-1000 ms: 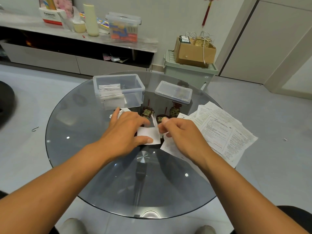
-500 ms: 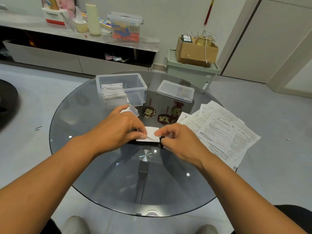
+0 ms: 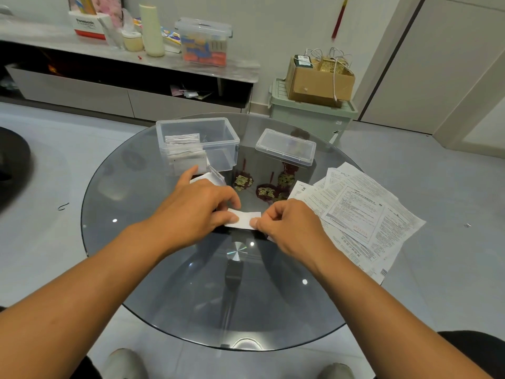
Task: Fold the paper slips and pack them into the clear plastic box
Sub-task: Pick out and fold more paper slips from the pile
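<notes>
Both hands' fingers (image 3: 233, 218) pinch opposite ends of folded slip (image 3: 246, 219).

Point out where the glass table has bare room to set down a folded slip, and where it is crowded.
Bare glass lies left of the left hand, below the clear box, and along the near rim of the table between the forearms. Crowded: the right side under the printed sheets, and the far edge with the lid.

bare glass (image 3: 207, 291) nearside, lid (image 3: 285, 146) beyond
</notes>
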Demonstrator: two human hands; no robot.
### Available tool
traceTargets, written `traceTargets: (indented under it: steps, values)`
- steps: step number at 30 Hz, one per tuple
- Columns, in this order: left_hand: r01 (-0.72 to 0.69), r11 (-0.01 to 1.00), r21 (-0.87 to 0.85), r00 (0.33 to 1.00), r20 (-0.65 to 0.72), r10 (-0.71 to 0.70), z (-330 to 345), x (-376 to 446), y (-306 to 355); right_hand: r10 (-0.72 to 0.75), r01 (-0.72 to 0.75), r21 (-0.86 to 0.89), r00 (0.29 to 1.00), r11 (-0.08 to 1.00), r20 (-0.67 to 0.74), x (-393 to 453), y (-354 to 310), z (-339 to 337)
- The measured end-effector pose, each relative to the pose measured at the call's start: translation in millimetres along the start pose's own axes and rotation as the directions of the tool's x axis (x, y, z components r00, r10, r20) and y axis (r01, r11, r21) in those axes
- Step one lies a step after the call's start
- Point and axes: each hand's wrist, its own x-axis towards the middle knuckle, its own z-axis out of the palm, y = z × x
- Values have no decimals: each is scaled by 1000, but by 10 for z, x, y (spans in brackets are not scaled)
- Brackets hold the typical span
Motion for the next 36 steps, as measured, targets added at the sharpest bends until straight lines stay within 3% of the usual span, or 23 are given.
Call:
traceTargets:
  steps: [5, 13, 19, 22, 25, 27, 31, 36]
  values:
    - [-35, 991, 126, 999, 38, 31, 11, -7, 38, -25, 27, -74, 999, 997, 23, 19, -54, -44]
    - [25, 999, -25, 996, 84, -23, 22, 15, 69, -84, 91, -50, 987, 995, 135, -22, -105, -82]
    - [-1, 995, -101, 998, 59, 7, 68, -17, 52, -168, 153, 165, 982, 974, 82, -64, -89, -61]
    - [-1, 992, -124, 1000, 25, 4, -4, -23, 70, -238, 237, 65, 971, 969, 10, -77, -106, -57]
    - [83, 985, -153, 962, -246, -119, -128, -7, 113, -291, 293, -132, 956, 947, 32, -62, -119, -15]
    - [244, 959, -145, 900, -335, -279, -193, 3, 45, -263, 269, -117, 963, 956, 64, -65, -123, 2]
    - [492, 869, -48, 855, -162, -493, -148, -15, -197, -221, 221, 22, 975, 975, -26, -75, -105, -26]
    - [512, 853, -101, 853, -54, -519, -76, 27, -258, -75, 114, 243, 984, 963, -164, 13, -109, -41]
